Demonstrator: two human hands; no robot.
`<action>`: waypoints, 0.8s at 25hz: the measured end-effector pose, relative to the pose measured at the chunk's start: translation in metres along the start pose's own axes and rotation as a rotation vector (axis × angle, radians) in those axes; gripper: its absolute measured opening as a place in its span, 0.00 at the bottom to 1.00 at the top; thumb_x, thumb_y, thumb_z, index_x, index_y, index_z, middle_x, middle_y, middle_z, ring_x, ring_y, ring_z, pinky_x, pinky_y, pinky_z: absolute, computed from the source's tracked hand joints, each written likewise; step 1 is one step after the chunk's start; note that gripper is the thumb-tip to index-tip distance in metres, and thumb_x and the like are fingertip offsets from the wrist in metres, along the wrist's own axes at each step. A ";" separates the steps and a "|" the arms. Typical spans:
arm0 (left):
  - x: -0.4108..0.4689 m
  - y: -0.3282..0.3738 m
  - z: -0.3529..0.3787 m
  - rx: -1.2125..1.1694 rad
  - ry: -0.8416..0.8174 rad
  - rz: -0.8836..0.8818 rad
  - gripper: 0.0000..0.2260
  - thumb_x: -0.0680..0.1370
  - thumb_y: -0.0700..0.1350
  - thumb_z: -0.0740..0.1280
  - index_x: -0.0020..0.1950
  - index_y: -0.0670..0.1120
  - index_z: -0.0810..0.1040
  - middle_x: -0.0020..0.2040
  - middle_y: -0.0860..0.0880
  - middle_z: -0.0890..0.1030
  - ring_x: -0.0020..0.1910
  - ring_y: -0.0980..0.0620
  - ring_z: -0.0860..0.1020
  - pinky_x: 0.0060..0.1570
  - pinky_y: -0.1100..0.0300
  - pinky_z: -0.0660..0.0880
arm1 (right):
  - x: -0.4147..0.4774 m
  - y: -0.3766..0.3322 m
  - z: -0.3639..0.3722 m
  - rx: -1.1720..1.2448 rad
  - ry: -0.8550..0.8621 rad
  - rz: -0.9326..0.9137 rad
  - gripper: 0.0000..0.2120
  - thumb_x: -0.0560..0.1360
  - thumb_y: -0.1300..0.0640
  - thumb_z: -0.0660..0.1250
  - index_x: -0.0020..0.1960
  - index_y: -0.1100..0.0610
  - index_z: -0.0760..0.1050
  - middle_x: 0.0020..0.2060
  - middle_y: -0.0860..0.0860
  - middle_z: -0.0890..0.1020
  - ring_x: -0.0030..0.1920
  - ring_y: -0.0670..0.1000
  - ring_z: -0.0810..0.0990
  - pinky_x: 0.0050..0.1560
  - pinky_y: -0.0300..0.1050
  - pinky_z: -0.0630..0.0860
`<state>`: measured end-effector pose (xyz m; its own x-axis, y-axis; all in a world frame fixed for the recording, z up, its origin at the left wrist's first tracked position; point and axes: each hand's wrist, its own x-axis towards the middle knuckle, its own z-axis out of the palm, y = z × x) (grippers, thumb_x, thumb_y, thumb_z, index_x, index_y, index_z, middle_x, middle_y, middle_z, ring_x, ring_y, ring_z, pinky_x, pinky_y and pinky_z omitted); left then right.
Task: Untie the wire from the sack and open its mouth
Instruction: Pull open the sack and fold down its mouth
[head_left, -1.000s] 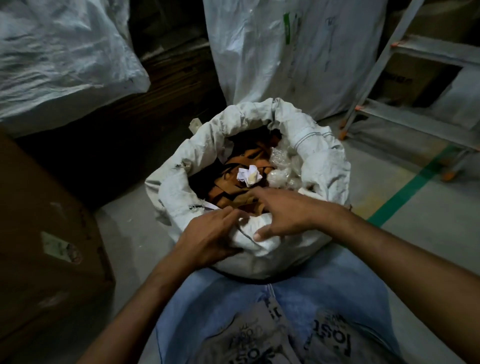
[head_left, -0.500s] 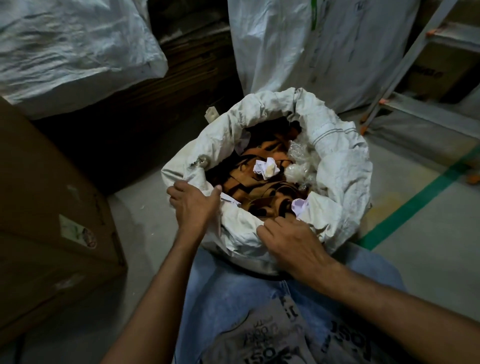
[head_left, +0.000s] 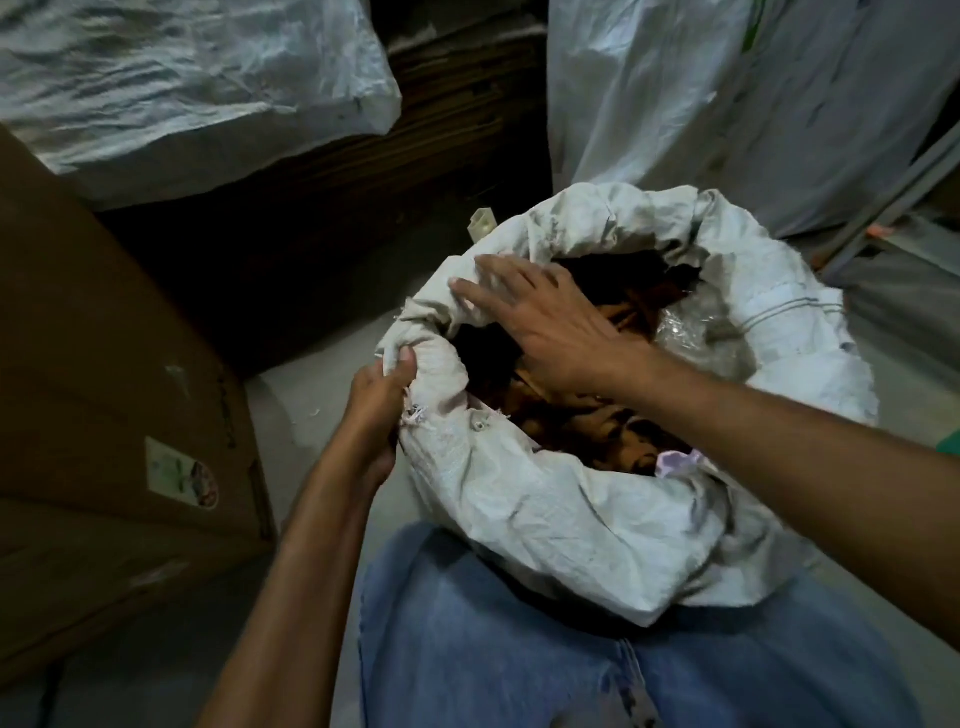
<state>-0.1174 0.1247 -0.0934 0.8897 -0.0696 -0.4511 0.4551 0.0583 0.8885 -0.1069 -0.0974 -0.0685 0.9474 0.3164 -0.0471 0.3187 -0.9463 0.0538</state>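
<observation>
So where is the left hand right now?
In the head view, the left hand grips the rolled rim of the sack on its left side, between the cardboard box and the brown scraps.

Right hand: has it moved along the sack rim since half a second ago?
Yes. The right hand has crossed from the near rim of the sack over the open mouth to the far-left rim, above the left hand.

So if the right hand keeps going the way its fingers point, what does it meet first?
The right hand points up-left across the open mouth, fingertips already at the rolled rim of the sack. That rim fabric looks to be first; depth is unclear.
</observation>
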 end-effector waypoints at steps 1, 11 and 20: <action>-0.002 0.001 -0.005 -0.061 -0.043 -0.032 0.12 0.85 0.49 0.62 0.62 0.45 0.80 0.56 0.47 0.86 0.54 0.52 0.85 0.53 0.57 0.80 | 0.024 -0.001 0.006 -0.072 0.002 0.004 0.50 0.72 0.52 0.72 0.83 0.43 0.43 0.82 0.57 0.51 0.81 0.60 0.52 0.76 0.66 0.57; 0.046 0.052 -0.004 0.775 0.014 0.264 0.29 0.76 0.67 0.64 0.73 0.59 0.63 0.74 0.53 0.67 0.65 0.54 0.73 0.62 0.50 0.74 | 0.191 0.029 -0.030 0.291 -0.370 0.058 0.12 0.70 0.63 0.66 0.50 0.55 0.84 0.46 0.56 0.86 0.48 0.58 0.83 0.46 0.51 0.80; 0.160 0.057 0.024 1.027 0.063 0.348 0.11 0.83 0.52 0.63 0.47 0.46 0.74 0.43 0.43 0.81 0.46 0.41 0.80 0.41 0.53 0.67 | 0.136 0.068 0.014 0.136 0.154 0.071 0.36 0.72 0.37 0.67 0.76 0.49 0.66 0.71 0.51 0.73 0.68 0.56 0.72 0.67 0.58 0.68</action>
<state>0.0499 0.0926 -0.1125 0.9778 -0.1574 -0.1384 -0.0434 -0.7981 0.6009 0.0428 -0.1198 -0.0851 0.9638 0.2447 0.1058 0.2539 -0.9636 -0.0841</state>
